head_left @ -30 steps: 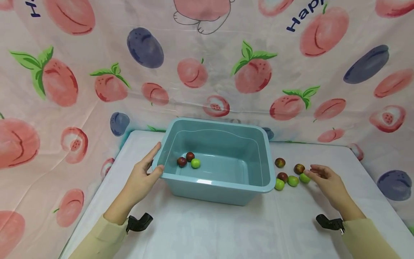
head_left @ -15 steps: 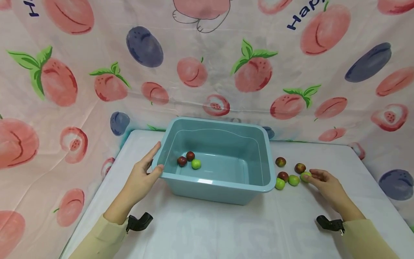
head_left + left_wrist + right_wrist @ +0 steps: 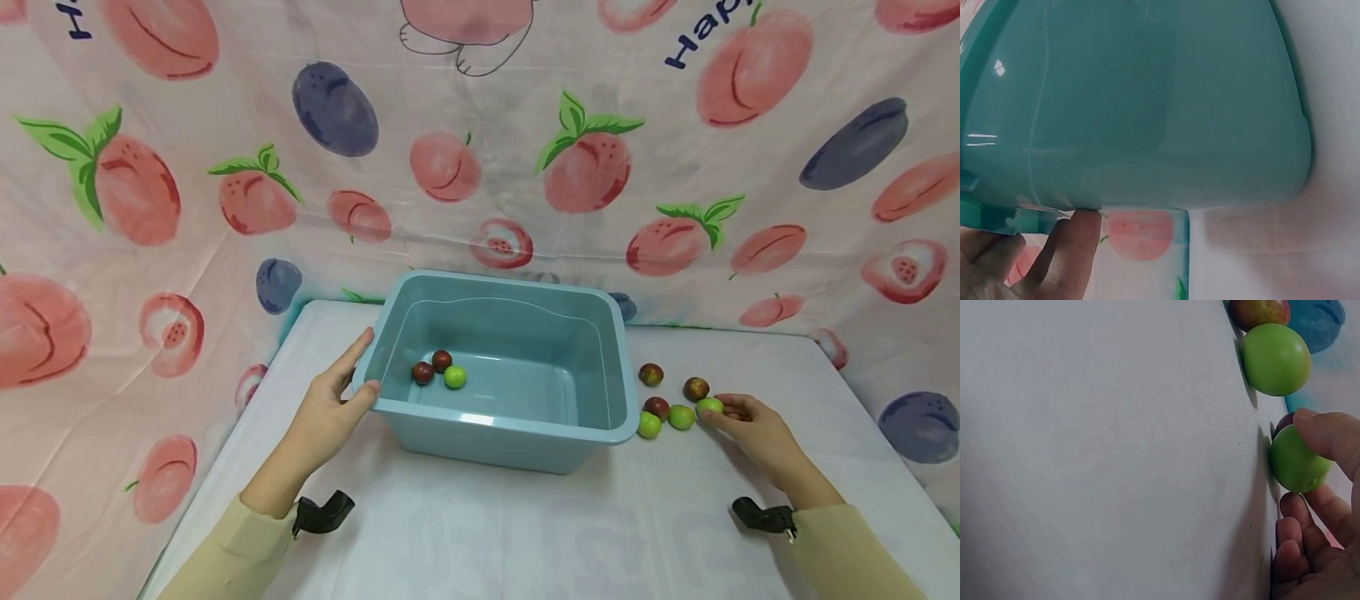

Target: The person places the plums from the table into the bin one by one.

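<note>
My left hand (image 3: pixel 324 421) grips the left rim of a blue-green plastic basin (image 3: pixel 480 421), thumb over the edge and fingers along the outside. In the left wrist view, the fingers touch the wall of the basin (image 3: pixel 1147 112) near its rim. To the right of the basin, my right hand (image 3: pixel 759 437) pinches a green plum (image 3: pixel 1296 461) between thumb and fingers, low over the white cloth. Inside the basin, at the left, lie two dark red plums (image 3: pixel 422 373) and one green plum (image 3: pixel 454 377).
Several plums lie close together right of the basin, among them a green one (image 3: pixel 681 417), a dark red one (image 3: pixel 656 408) and a mottled one (image 3: pixel 696 388). The white-covered table (image 3: pixel 510 533) ends at a fruit-print curtain (image 3: pixel 487 108) behind.
The right hand's thumb and fingers have come together around the green plum at the right of the group. The left hand and the basin keep their place.
</note>
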Available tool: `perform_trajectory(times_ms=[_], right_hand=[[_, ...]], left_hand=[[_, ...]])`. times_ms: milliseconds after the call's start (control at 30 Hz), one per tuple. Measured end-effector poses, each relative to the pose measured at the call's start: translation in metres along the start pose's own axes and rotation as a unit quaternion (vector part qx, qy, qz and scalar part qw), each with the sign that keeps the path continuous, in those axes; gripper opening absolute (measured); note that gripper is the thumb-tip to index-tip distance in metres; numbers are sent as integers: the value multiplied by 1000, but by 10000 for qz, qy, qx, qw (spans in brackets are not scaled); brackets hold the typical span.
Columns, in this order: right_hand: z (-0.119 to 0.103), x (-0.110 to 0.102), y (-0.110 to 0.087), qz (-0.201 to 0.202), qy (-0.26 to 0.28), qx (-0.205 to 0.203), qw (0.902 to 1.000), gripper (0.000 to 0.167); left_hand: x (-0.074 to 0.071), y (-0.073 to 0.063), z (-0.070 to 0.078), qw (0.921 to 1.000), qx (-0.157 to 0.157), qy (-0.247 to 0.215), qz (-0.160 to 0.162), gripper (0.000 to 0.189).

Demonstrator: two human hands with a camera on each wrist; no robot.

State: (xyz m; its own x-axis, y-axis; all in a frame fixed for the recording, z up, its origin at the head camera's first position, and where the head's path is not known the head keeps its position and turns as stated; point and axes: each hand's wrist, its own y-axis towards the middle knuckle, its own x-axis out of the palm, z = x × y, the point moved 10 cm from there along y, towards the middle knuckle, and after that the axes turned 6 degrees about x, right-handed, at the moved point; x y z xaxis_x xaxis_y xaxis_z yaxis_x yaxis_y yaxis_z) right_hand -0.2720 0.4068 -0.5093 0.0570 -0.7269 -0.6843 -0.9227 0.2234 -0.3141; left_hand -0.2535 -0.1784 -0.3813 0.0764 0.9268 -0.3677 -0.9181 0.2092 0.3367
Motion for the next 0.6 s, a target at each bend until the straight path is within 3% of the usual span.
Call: perform_trajectory(times_ms=[367, 600], right_hand=[[-1, -3, -1, -22, 111, -39, 9999, 84], [-21, -18, -9, 36, 191, -374, 9991, 76]], left_hand=[[1, -1, -1, 10000, -36, -52, -25, 66], [0, -1, 0, 10000, -31, -5, -55, 66]])
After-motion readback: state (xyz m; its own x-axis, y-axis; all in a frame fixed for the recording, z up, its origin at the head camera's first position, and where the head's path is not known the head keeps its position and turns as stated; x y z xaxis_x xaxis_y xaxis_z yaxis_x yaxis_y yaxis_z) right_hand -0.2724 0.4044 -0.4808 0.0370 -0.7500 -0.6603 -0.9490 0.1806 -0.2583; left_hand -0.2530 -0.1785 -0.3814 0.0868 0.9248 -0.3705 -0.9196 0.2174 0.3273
